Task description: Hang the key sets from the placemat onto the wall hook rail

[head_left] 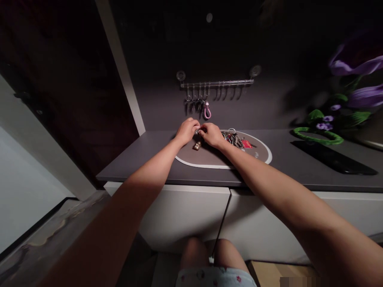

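My left hand [188, 130] and my right hand [212, 134] meet above the left part of an oval brown mat [215, 159] with a white rim. Both are closed, their fingertips pinching a small keychain, of which only a bit of shiny metal shows between them. Its small brown charm [197, 146] is just below the fingers; whether it hangs or rests on the mat I cannot tell. Beside my right hand lies a pile of keys [235, 139] with a large metal ring [231, 130]. A red tag [247, 144] is at the pile's right edge.
A clear hook rail [218, 83] on the dark wall carries several keys [194, 103] and a pink strap [207, 110] on its left half. Right on the counter [149, 153] are a black flat object [333, 157], a green ring [318, 137] and purple flowers [356, 65]. White cabinet doors [185, 211] stand below.
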`<state>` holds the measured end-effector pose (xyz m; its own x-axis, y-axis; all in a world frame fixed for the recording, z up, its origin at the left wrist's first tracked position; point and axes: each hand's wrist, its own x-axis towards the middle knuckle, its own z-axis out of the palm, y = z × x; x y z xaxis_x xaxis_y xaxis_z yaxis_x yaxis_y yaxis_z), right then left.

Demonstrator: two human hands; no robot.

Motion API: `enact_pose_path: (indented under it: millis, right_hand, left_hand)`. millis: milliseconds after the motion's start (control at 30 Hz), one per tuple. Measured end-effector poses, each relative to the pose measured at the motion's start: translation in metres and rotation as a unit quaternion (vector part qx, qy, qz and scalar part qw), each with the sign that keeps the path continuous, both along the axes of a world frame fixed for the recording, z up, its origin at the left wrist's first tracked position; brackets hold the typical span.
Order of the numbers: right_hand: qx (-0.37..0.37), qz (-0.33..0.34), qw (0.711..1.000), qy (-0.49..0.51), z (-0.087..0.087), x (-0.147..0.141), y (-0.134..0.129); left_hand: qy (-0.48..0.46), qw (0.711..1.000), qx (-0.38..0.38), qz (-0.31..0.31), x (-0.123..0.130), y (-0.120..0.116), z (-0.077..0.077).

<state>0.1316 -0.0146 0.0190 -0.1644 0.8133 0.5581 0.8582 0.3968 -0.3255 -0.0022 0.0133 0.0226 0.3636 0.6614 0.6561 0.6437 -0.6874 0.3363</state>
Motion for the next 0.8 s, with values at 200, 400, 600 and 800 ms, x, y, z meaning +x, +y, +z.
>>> enact_pose_path:
  millis: [200, 400, 600, 800]
  right_hand:
    - [0.009, 0.024, 0.990, 0.139, 0.004, 0.002, -0.001]
    - [-0.003, 0.091, 0.961, 0.261, 0.000, 0.005, 0.008]
    - [-0.042, 0.148, 0.921, 0.357, -0.003, 0.005, 0.015]
    - [-0.055, 0.171, 0.908, 0.379, -0.002, 0.006, 0.014]
  left_hand:
    - [-0.127, 0.989, -0.070, -0.034, 0.005, -0.002, 0.004]
    - [-0.294, 0.932, -0.195, -0.079, 0.007, -0.001, 0.002]
    - [-0.385, 0.867, -0.292, -0.121, 0.006, 0.004, -0.001]
    - [-0.420, 0.831, -0.334, -0.149, 0.006, 0.002, 0.000]
